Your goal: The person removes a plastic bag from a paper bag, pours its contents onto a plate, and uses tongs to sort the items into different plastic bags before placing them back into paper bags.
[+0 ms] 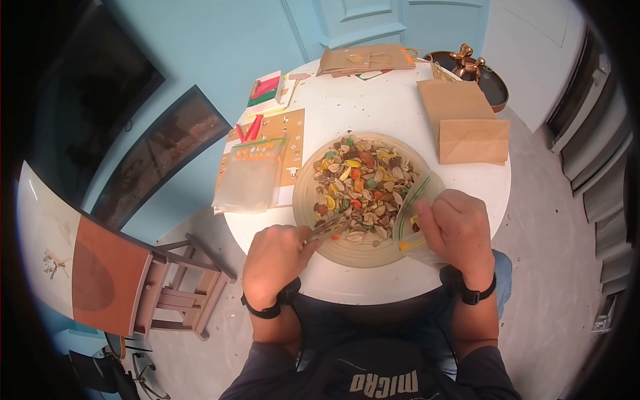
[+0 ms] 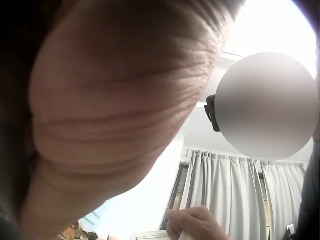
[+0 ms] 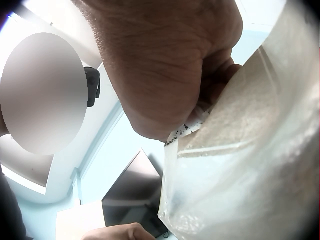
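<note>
A round wooden tray (image 1: 307, 247) on the white table holds a heap of dried potpourri (image 1: 360, 180) in brown, yellow, orange and green. Over the tray's near left side, my left hand (image 1: 277, 260) grips a slim shiny utensil (image 1: 327, 229) whose far end lies at the dried pieces; its exact kind cannot be told. My right hand (image 1: 457, 227) holds a clear zip bag (image 1: 420, 200) with a green seal line, its mouth parted and tilted toward the heap. Some yellow and dark pieces show at the bag's mouth. In the right wrist view the bag (image 3: 225, 190) hangs below curled fingers.
Left of the tray lies a stack of clear zip bags (image 1: 247, 177) on a patterned brown sheet (image 1: 293, 133), beside pink tools (image 1: 251, 128). Brown paper bags (image 1: 467, 127) lie at the right, with more paper bags (image 1: 363, 60) along the far edge. A wooden chair (image 1: 183, 287) stands lower left.
</note>
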Demonstrator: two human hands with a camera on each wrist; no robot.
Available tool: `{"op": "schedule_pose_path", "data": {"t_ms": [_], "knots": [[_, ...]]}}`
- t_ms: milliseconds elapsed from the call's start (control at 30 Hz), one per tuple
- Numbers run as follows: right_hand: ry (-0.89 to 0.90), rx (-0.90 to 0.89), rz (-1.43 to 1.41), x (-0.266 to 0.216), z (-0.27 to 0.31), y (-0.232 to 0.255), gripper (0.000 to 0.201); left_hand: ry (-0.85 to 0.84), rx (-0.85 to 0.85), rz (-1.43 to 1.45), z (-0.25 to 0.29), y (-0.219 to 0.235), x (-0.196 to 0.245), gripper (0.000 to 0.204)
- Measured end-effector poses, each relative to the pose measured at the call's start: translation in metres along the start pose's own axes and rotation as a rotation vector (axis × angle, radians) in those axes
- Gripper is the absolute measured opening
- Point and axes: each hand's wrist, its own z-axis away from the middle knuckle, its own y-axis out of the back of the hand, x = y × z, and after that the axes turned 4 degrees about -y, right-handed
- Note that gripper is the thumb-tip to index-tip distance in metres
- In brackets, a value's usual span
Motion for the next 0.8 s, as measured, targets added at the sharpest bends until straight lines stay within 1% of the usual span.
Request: {"op": "schedule_pose_path", "data": {"t_ms": [100,200,300,400,533,600,633,733,767,800], "knots": [[0.0,-0.001,-0.001,0.0,0.0,0.001,0.038,-0.018,0.019,0.011,0.0,-0.002,-0.002,0.017],[0.001,0.008,-0.002,-0.001,-0.001,0.001,0.038,0.0,0.043,0.046,0.0,0.002,-0.002,0.018],[0.002,0.018,-0.004,-0.002,0.0,-0.001,0.039,0.019,0.109,0.065,0.002,0.003,-0.005,0.025],[0.004,0.021,-0.01,-0.003,0.0,-0.002,0.04,0.03,0.118,0.102,0.002,0.013,0.003,0.026],[0.005,0.007,-0.002,-0.003,0.002,-0.001,0.041,-0.066,0.206,0.192,-0.005,0.014,0.019,0.024],[0.002,0.0,-0.005,-0.003,0.002,-0.001,0.041,-0.126,0.26,0.234,-0.013,0.006,0.034,0.02],[0.002,-0.005,-0.009,-0.003,0.003,0.0,0.041,-0.157,0.268,0.249,-0.015,0.006,0.046,0.022],[0.0,-0.01,-0.013,-0.002,0.002,0.002,0.04,-0.328,0.196,0.249,-0.023,-0.005,0.068,0.028],[0.0,-0.004,-0.004,-0.001,0.002,0.003,0.039,-0.341,0.158,0.301,-0.024,-0.005,0.073,0.031],[-0.001,0.003,0.005,0.001,0.002,0.005,0.039,-0.298,0.18,0.298,-0.024,-0.004,0.073,0.032]]}}
